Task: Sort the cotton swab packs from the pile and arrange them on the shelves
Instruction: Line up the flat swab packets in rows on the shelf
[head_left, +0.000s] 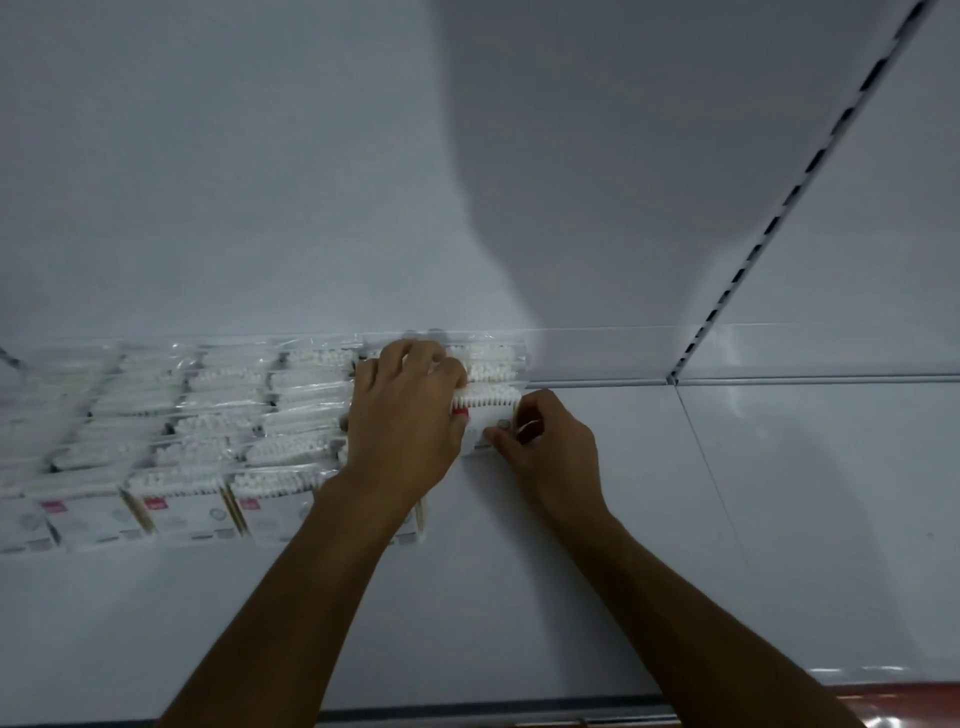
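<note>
Several rows of clear cotton swab packs (218, 415) stand on the white shelf (571, 571), filling its left half back to the wall. Both hands hold one pack (491, 408) at the right end of these rows, just in front of two packs at the back (491, 361). My left hand (405, 415) grips its left side, fingers curled over the swab tips. My right hand (545, 441) pinches its lower right corner. The pack's white label with a red mark shows between the hands.
A clear plastic strip (727, 345) runs along the back of the shelf. A slotted upright (810, 176) rises at the right, where a seam (706, 457) divides this shelf from its neighbour. The shelf's front edge (467, 714) is at the bottom.
</note>
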